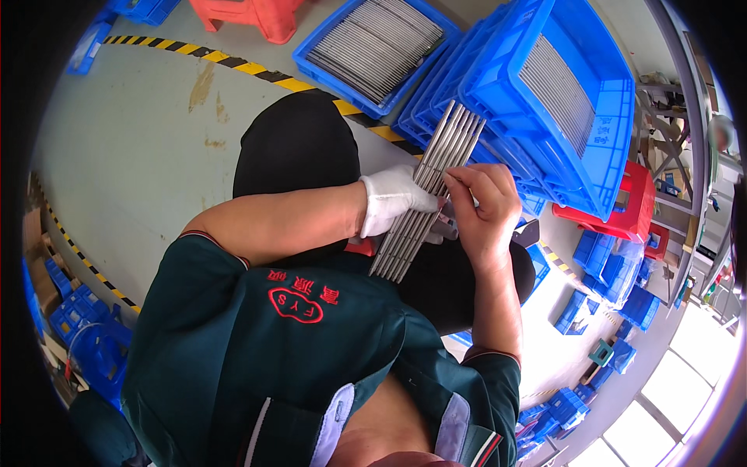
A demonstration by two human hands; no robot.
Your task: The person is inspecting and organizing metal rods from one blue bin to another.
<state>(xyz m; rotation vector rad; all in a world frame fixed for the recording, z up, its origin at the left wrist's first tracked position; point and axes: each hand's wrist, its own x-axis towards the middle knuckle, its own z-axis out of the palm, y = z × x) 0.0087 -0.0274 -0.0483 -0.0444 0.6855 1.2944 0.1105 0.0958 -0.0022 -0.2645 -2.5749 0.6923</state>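
In front of my lap lies a flat row of several slim silver metal rods (pixel 453 142), slanted from upper right to lower left. My left hand (pixel 391 198), in a white glove with some fingertips bare, is closed around the middle of the row. Bare, my right hand (pixel 490 208) comes in from the right, thumb and forefinger pinched together against the right edge of the rods. Whether a single rod sits in that pinch is hidden. The rods have faint ring lines along their length.
Ahead stands a blue crate (pixel 373 105) filled with similar rods. Right of it, a stack of blue crates (pixel 545 117) holds more rods in its tilted top one. Red stools (pixel 642 202) stand beyond. Yellow-black tape (pixel 249 68) crosses the floor. Metal shelving (pixel 677 171) lines the right.
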